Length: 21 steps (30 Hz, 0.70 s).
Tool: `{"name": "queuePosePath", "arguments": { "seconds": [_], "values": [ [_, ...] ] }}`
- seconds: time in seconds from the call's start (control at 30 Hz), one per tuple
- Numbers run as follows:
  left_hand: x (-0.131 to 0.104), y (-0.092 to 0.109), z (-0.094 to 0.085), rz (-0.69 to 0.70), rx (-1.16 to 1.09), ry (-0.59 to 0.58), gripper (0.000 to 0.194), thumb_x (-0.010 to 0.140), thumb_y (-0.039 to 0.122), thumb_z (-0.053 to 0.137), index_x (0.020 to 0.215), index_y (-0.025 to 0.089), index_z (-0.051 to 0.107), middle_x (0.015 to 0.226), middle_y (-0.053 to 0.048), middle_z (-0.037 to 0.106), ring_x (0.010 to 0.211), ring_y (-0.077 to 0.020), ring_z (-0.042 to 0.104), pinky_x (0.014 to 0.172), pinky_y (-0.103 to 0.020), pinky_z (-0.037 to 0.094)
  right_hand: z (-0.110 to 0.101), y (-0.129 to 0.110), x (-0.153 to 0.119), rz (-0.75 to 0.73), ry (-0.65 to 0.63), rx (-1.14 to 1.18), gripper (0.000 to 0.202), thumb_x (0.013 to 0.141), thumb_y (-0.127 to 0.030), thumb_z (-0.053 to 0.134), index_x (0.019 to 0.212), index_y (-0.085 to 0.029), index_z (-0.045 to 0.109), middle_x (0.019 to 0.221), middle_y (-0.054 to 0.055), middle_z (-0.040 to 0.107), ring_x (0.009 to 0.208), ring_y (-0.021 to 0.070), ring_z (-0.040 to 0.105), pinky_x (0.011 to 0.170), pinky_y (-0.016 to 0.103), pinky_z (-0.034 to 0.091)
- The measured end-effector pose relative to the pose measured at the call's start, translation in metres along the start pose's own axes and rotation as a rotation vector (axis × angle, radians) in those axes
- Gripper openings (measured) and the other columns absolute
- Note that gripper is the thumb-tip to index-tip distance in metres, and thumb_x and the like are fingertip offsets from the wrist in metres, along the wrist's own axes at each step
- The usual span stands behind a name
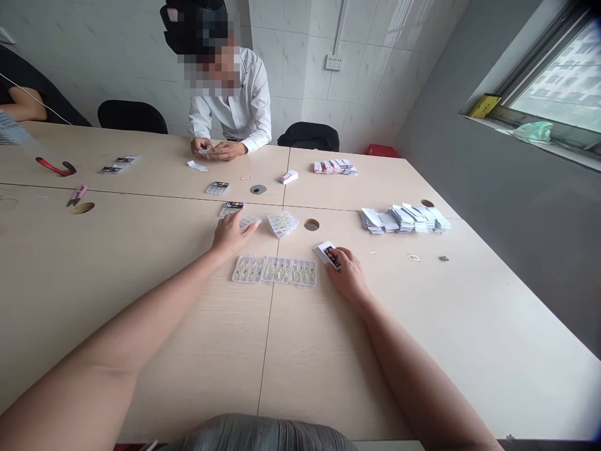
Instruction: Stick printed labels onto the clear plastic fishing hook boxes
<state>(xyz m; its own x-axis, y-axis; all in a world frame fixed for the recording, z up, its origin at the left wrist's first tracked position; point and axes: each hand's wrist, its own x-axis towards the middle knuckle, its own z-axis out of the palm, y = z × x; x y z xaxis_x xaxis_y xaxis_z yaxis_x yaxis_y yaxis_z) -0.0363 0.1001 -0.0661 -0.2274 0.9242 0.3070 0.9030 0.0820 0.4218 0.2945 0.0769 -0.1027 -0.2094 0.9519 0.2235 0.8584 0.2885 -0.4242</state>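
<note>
My left hand [230,237] reaches forward over the table, its fingers and thumb closed around a small clear plastic box [250,222]. Just beyond those fingertips lies another box with a black label [233,207]. My right hand [348,275] grips a small stack of white cards with a black printed face [328,252], resting on the tabletop. Between my forearms, three clear compartment boxes [275,270] sit side by side in a row, with yellowish-green twisted pieces inside. A pile of similar filled boxes [282,223] stands behind that row.
Rows of white cards [404,219] lie to the right, with red-and-white ones [335,166] farther back. Round cable holes [312,224] pierce the table [197,351]. Pink-handled cutters [77,195] and a red-handled tool [56,166] lie left. A person in a white shirt [256,94] handles something opposite.
</note>
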Motion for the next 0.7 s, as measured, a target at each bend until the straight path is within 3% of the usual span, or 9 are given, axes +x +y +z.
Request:
{"name": "queuePosePath", "arguments": {
  "seconds": [0.1, 0.27, 0.7],
  "values": [
    [-0.021, -0.007, -0.004, -0.015, 0.078, -0.073, 0.039, 0.097, 0.037, 0.063, 0.131, 0.018, 0.059, 0.135, -0.012, 0.061, 0.117, -0.0281, 0.063, 0.098, -0.052, 0.054, 0.000, 0.000, 0.000, 0.005, -0.001, 0.003, 0.032, 0.098, -0.033, 0.064, 0.127, -0.019, 0.062, 0.136, 0.010, 0.061, 0.118, 0.0262, 0.063, 0.099, 0.050, 0.054],
    [-0.042, -0.001, -0.008, 0.026, 0.101, -0.184, 0.037, 0.098, 0.037, 0.062, 0.130, 0.019, 0.060, 0.133, -0.012, 0.062, 0.115, -0.0271, 0.064, 0.097, -0.050, 0.055, 0.000, 0.000, -0.001, 0.002, -0.003, 0.003, 0.032, 0.098, -0.033, 0.064, 0.127, -0.019, 0.062, 0.136, 0.010, 0.061, 0.118, 0.0263, 0.063, 0.099, 0.050, 0.054],
    [-0.036, 0.004, 0.004, 0.154, 0.067, -0.211, 0.033, 0.098, 0.034, 0.062, 0.127, 0.019, 0.062, 0.130, -0.011, 0.064, 0.110, -0.0251, 0.065, 0.092, -0.047, 0.057, -0.001, 0.000, 0.000, -0.006, -0.002, 0.006, 0.032, 0.098, -0.034, 0.063, 0.127, -0.019, 0.062, 0.136, 0.010, 0.061, 0.118, 0.0261, 0.063, 0.099, 0.050, 0.054]
  ]
}}
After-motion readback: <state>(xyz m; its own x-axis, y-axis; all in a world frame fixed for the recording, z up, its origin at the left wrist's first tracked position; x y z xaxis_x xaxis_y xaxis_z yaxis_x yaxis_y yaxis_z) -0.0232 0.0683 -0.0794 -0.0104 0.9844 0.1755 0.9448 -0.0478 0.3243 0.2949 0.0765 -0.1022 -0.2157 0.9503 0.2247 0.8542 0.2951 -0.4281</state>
